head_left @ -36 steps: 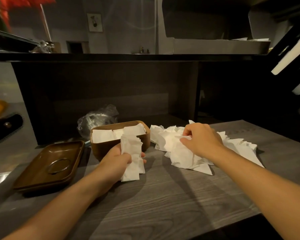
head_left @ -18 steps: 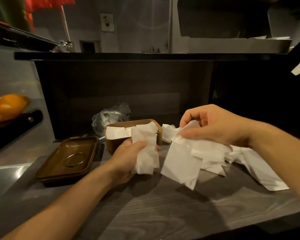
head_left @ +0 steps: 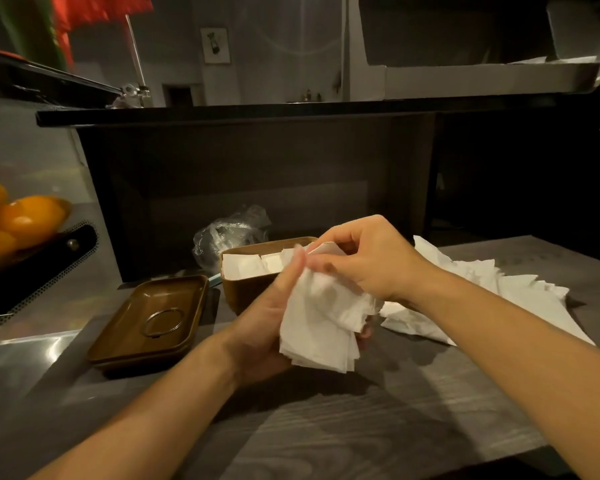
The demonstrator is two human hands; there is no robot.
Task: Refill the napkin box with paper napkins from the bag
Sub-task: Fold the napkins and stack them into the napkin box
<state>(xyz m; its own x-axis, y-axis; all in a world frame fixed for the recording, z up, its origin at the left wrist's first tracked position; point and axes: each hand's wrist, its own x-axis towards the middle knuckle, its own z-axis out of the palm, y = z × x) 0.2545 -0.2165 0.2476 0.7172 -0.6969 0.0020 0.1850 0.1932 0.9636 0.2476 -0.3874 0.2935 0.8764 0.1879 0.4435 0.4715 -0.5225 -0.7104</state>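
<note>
Lid (head_left: 149, 322) lies upside down at left on the worktop (head_left: 378, 427). Left hand (head_left: 267, 327) grips the napkin stack (head_left: 323, 327) in front of the napkin box (head_left: 253, 271); right hand (head_left: 364, 261) pinches its top edge. Box looks part full. Loose napkins (head_left: 492, 289) lie at right. Risk: uneven stack fans out, sheets slip or catch on the rim.
</note>
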